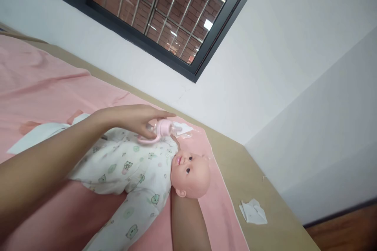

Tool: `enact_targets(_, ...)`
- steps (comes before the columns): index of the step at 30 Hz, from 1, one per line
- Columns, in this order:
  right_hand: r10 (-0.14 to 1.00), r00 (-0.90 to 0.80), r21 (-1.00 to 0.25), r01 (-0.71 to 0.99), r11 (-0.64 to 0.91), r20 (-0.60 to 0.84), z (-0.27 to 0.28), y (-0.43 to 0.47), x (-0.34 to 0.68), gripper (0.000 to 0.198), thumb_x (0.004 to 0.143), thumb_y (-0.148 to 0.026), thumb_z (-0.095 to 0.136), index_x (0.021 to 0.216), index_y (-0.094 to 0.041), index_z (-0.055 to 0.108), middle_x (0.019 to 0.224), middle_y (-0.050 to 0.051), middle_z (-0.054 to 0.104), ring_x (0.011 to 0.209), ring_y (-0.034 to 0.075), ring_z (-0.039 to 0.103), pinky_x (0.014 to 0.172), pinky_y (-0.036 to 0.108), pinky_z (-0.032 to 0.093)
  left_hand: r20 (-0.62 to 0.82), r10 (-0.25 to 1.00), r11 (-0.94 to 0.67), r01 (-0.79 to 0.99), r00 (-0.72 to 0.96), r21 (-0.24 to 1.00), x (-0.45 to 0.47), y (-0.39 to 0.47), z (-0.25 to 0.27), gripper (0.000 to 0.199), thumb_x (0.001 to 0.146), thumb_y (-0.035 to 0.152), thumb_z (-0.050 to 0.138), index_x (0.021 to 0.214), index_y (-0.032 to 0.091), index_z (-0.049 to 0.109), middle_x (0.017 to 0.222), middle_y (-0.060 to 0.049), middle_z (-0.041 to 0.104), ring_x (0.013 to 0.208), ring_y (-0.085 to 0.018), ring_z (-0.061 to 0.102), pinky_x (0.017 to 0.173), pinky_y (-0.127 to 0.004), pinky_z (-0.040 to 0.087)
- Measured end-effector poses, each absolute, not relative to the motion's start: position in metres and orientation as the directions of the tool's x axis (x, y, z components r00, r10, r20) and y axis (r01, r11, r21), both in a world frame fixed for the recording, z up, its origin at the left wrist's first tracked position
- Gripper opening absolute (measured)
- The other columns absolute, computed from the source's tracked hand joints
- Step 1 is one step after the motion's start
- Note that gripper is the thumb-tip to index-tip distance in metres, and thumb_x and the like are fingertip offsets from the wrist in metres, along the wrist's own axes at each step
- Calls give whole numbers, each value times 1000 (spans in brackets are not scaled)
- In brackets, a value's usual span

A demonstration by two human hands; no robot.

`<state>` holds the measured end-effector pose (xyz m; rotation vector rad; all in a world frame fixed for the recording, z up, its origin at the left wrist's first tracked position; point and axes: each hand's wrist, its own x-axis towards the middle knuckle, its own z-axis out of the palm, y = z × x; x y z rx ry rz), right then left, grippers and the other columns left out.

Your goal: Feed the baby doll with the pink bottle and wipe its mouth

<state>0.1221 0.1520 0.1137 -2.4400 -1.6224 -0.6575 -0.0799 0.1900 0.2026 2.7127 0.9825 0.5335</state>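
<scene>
My left hand [141, 119] comes in from the left and is closed round a small baby bottle [165, 128] with a pink collar and pink handle. The bottle lies sideways above the doll's chest, its clear teat end pointing right. A bald baby doll [191, 174] in a white printed outfit [129, 164] lies on its back, head to the right. From the bottom edge my right forearm [188, 223] passes under the doll's head and neck. The right hand itself is mostly hidden behind the doll, and its fingers cannot be made out.
A pink sheet [44, 78] covers much of the tan surface [226, 145]. A white tissue or wrapper [184, 128] lies beyond the bottle. A crumpled tissue [253, 211] is at the right. White wall [279, 47] and a barred window [156, 8] stand behind.
</scene>
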Motion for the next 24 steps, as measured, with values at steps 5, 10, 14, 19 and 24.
enact_targets(5, 614, 730, -183, 676, -714, 299, 119, 151, 120, 33, 59, -12, 63, 35, -29, 47, 47, 3, 52, 100, 40, 70, 107, 54, 44, 381, 783, -620, 672, 491, 406, -92, 230, 186, 70, 74, 36, 60, 143, 28, 50, 119, -2, 70, 101, -26, 65, 79, -27, 44)
enact_targets(10, 734, 677, 465, 666, -584, -49, 135, 140, 114, 30, 44, 1, 66, 39, -27, 58, 54, 3, 61, 104, 48, 67, 111, 58, 39, 376, 886, -428, 793, 272, 434, -98, 258, 161, 65, 66, 33, 61, 130, 24, 60, 117, -4, 71, 105, -28, 64, 75, -28, 45)
enact_targets(14, 717, 693, 628, 592, -506, -75, 132, 138, 114, 28, 40, 3, 69, 47, -25, 66, 62, 4, 65, 103, 49, 67, 109, 60, 39, 334, 918, -346, 843, 213, 413, -101, 271, 141, 63, 63, 29, 57, 126, 21, 57, 116, -8, 70, 102, -31, 65, 69, -31, 44)
enact_targets(19, 734, 638, 326, 660, -677, 233, 133, 140, 114, 27, 47, -1, 69, 42, -26, 60, 57, 5, 64, 89, 46, 71, 94, 58, 52, 268, 942, -314, 812, 202, 491, -101, 283, 122, 55, 60, 27, 55, 115, 19, 55, 107, -9, 71, 92, -29, 66, 67, -31, 45)
enact_targets(24, 560, 786, 927, 366, -84, -260, 146, 138, 106, 37, 55, -11, 74, 88, -25, 79, 99, 11, 76, 98, 43, 71, 109, 57, 41, 264, 940, -326, 791, 215, 518, -102, 289, 111, 53, 59, 28, 54, 111, 20, 53, 105, -7, 70, 95, -29, 66, 69, -30, 46)
